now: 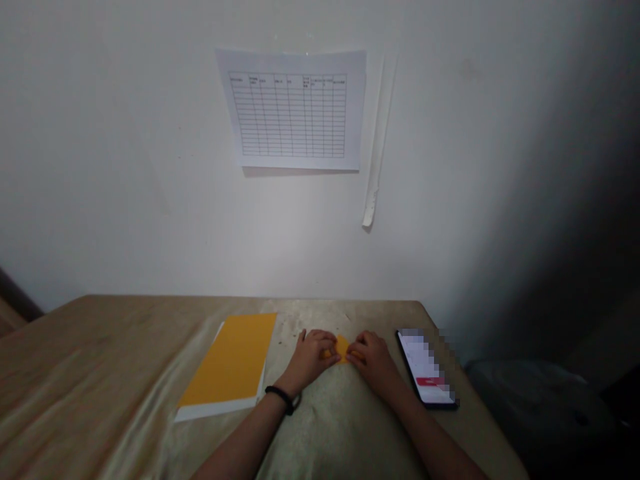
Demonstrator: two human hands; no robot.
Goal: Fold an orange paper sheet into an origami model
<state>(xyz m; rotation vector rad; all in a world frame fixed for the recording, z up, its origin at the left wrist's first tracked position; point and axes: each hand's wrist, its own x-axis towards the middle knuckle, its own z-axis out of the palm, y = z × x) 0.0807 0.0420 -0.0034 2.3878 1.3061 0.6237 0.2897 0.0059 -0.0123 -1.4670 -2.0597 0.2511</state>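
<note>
Between my two hands is a small piece of folded orange-yellow paper [342,348], close to the tabletop. My left hand [316,353] pinches its left side, with thumb and fingers closed on it. From the other side, my right hand [369,357] grips the right edge in the same way. The fingers cover much of the paper, so its full shape is hidden. A dark band [281,398] circles my left wrist.
A stack of orange-yellow and white sheets [233,360] lies left of my hands. On the right rests a phone [427,369] with its screen lit. A cloth [125,373] covers the table. A printed grid sheet [295,113] hangs on the wall behind.
</note>
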